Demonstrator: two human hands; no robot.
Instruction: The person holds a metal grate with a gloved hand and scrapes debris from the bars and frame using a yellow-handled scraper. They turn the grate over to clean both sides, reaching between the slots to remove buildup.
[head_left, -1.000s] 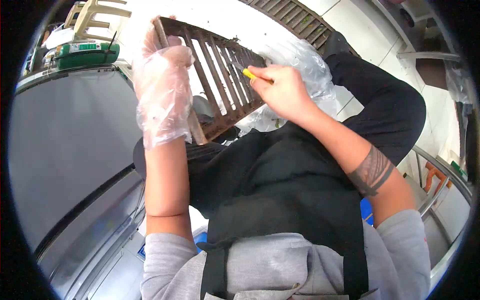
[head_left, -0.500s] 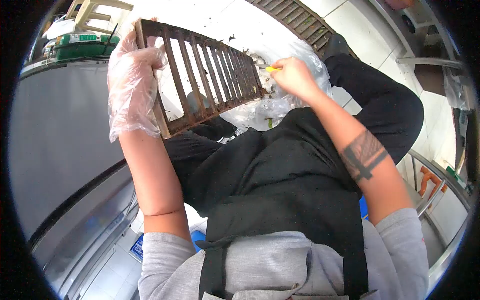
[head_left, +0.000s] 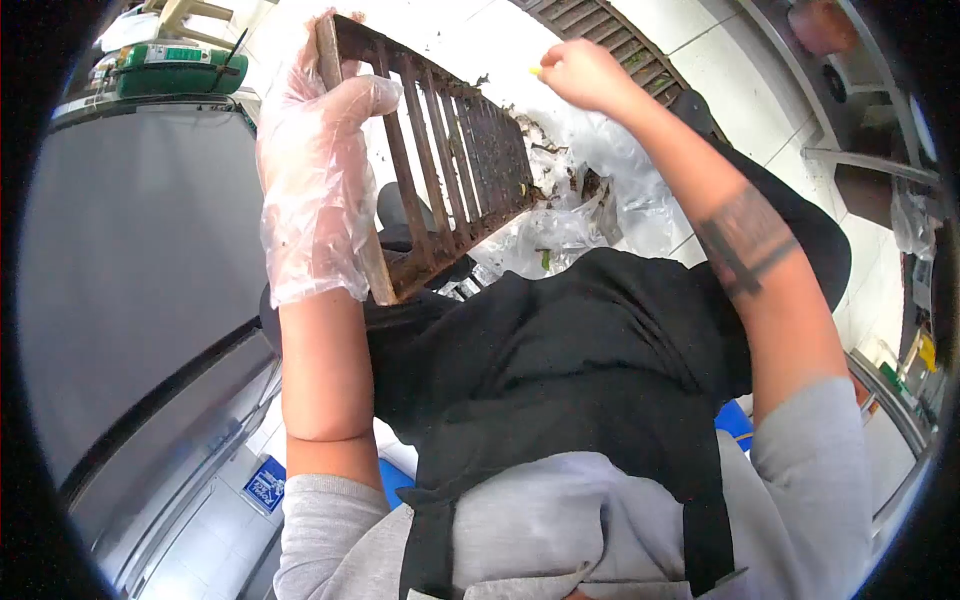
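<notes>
My left hand (head_left: 318, 165), in a loose clear plastic glove, grips the left edge of a rusty metal drain grate (head_left: 450, 150) and holds it tilted above my lap. My bare right hand (head_left: 580, 75) is raised past the grate's far right end, closed around a small yellow-handled tool (head_left: 537, 71) of which only the tip shows. Below the grate lies a clear plastic bag (head_left: 590, 190) with dark scraps of dirt and debris on it.
A grey steel cabinet (head_left: 130, 280) stands at the left, with a green box (head_left: 175, 78) on top. A floor drain grating (head_left: 600, 35) runs across the white tiles ahead. Metal rails and equipment stand at the right. I wear a black apron.
My right hand has lifted away from the grate's bars, up and to the right. The left hand has turned the grate steeper and brought it closer. More debris lies on the bag.
</notes>
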